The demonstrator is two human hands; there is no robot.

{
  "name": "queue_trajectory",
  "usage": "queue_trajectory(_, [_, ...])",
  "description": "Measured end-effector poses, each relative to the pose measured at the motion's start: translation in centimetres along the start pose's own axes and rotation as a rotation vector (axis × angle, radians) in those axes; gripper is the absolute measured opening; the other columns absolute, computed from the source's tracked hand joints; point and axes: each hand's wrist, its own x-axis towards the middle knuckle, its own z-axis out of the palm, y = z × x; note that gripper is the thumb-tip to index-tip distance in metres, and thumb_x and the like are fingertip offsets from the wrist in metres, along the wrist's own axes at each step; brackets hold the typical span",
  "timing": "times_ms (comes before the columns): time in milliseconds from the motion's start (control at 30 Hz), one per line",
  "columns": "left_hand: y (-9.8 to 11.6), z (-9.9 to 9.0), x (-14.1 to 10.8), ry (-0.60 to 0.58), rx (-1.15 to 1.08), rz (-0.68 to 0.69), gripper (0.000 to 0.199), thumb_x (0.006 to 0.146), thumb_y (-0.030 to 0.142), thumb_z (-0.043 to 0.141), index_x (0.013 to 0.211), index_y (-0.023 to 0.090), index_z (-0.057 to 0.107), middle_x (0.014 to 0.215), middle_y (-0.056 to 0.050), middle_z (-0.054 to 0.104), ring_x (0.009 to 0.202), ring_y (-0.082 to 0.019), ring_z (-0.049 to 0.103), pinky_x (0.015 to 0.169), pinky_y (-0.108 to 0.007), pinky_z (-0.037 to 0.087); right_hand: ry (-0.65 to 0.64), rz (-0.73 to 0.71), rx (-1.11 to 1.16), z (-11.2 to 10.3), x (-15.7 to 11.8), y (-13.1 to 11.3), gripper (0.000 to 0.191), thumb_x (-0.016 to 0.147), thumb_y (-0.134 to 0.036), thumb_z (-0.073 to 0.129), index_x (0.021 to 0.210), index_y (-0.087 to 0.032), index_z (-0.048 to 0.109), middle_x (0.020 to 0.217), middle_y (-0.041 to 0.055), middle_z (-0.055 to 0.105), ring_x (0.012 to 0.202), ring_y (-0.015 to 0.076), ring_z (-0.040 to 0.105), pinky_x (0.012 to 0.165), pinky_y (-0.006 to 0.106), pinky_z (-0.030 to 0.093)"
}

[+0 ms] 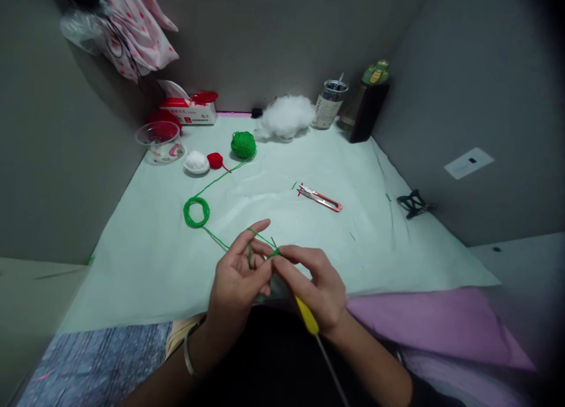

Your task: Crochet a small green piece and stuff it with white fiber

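My right hand (pixel 315 280) grips a crochet hook (pixel 308 316) with a yellow handle, its metal tip poking up between the two hands. A small piece of green crochet work (pixel 275 253) is pinched in my left hand (pixel 238 274), whose index finger is raised with green yarn looped over it. From there the strand runs to a loose coil of green yarn (pixel 196 212) on the table, then back to a green yarn ball (pixel 243 145). My fingers partly hide the crochet work.
Red-handled thread snips (pixel 320 198) lie beyond my hands. White stuffing (pixel 286 117), a can (pixel 330 105) and a bottle (pixel 365 103) stand at the back. A small white cup (pixel 196 162), a red piece (pixel 215 160) and a clear tub (pixel 165 151) are left; a black clip (pixel 414 205) lies right.
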Motion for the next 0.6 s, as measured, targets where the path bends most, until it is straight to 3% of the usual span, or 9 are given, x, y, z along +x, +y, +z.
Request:
queue_trajectory(133, [0.7, -0.4, 0.6, -0.104, -0.231, -0.257, 0.051, 0.084, 0.023, 0.083, 0.133, 0.017, 0.069, 0.07, 0.008, 0.051, 0.042, 0.002, 0.025, 0.038, -0.009, 0.031, 0.03, 0.162, 0.173, -0.2, 0.0, 0.0, 0.036, 0.094, -0.013, 0.07, 0.123, -0.035, 0.075, 0.11, 0.0045, 0.077, 0.095, 0.0221, 0.076, 0.08, 0.037, 0.067])
queue_trajectory(333, [1.1, -0.5, 0.8, -0.093, -0.148, -0.142, 0.042, 0.082, 0.022, 0.084, 0.122, 0.021, 0.074, 0.088, 0.003, 0.061, 0.042, 0.005, 0.03, 0.037, -0.01, 0.028, 0.158, 0.637, 0.822, -0.6, 1.5, -0.2, 0.02, 0.104, -0.024, 0.059, 0.104, -0.027, 0.078, 0.093, 0.0047, 0.074, 0.071, 0.015, 0.066, 0.061, 0.031, 0.057])
queue_trajectory(467, [0.5, -0.1, 0.2, -0.116, -0.025, -0.076, 0.044, 0.087, 0.028, 0.082, 0.129, 0.023, 0.071, 0.079, 0.004, 0.058, 0.046, 0.001, 0.04, 0.042, -0.012, 0.036, 0.13, 0.663, 0.821, -0.1, 1.7, -0.3, 0.016, 0.102, -0.024, 0.065, 0.101, -0.027, 0.08, 0.093, 0.0028, 0.074, 0.076, 0.0131, 0.066, 0.068, 0.028, 0.056])
queue_trajectory(600, [0.6, 0.0, 0.2, -0.073, -0.007, -0.059, 0.057, 0.083, 0.027, 0.086, 0.136, 0.024, 0.066, 0.089, 0.002, 0.062, 0.048, 0.0, 0.041, 0.042, -0.013, 0.038, 0.139, 0.622, 0.826, -0.1, 1.5, -0.4, 0.017, 0.101, -0.022, 0.065, 0.103, -0.027, 0.081, 0.094, 0.003, 0.073, 0.076, 0.0133, 0.068, 0.068, 0.029, 0.058])
